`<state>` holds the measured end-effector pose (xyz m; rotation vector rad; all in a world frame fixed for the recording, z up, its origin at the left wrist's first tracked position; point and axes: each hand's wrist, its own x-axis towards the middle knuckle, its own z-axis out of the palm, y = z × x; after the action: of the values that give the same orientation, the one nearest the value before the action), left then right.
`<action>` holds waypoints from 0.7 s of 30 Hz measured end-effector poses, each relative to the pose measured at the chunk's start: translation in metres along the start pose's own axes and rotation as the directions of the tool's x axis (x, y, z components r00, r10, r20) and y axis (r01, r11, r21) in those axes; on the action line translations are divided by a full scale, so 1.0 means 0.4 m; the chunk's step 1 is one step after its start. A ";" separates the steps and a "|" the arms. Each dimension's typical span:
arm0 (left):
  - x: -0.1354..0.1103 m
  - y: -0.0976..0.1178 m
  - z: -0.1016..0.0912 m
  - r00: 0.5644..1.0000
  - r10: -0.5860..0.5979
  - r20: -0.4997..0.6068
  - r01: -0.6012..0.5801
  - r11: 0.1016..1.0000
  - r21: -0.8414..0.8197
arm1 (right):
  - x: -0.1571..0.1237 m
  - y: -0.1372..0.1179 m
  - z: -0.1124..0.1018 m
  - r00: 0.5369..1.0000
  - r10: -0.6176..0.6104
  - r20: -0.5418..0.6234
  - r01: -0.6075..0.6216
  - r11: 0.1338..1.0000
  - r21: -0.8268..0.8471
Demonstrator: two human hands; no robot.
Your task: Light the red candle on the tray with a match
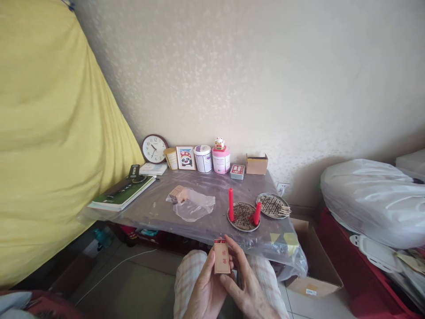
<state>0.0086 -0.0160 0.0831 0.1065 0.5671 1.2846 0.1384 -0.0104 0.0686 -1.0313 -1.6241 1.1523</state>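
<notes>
A brown matchbox (221, 260) with red lettering is held in front of my lap, its far end slid partly out so that red match heads show. My left hand (206, 288) grips it from the left and below. My right hand (244, 279) closes on its right side, with the thumb at the near edge. Beyond my hands, a round metal plate (244, 227) bears two red candles, a tall candle (231, 204) upright and a short candle (257, 213) tilted slightly. A second plate (265, 196) holds dark burnt bits and several matchsticks (284, 211).
A plastic-covered table (146, 221) carries a clear bag (195, 208) with small boxes, a green book (122, 195), a clock (154, 149), two tubs, a framed panda picture (186, 158) and a small open box (256, 165). A cardboard box (315, 257) stands on the floor at right.
</notes>
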 end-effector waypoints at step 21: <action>-0.009 0.004 -0.050 0.987 -0.162 -0.021 0.163 0.978 0.133 | 0.109 -0.053 -0.127 0.867 -0.296 0.401 0.481 0.709 -0.515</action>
<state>-0.0026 -0.0235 0.0676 0.1622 0.6571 1.0884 0.1718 0.0382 0.1068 -0.8337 -2.4089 0.4965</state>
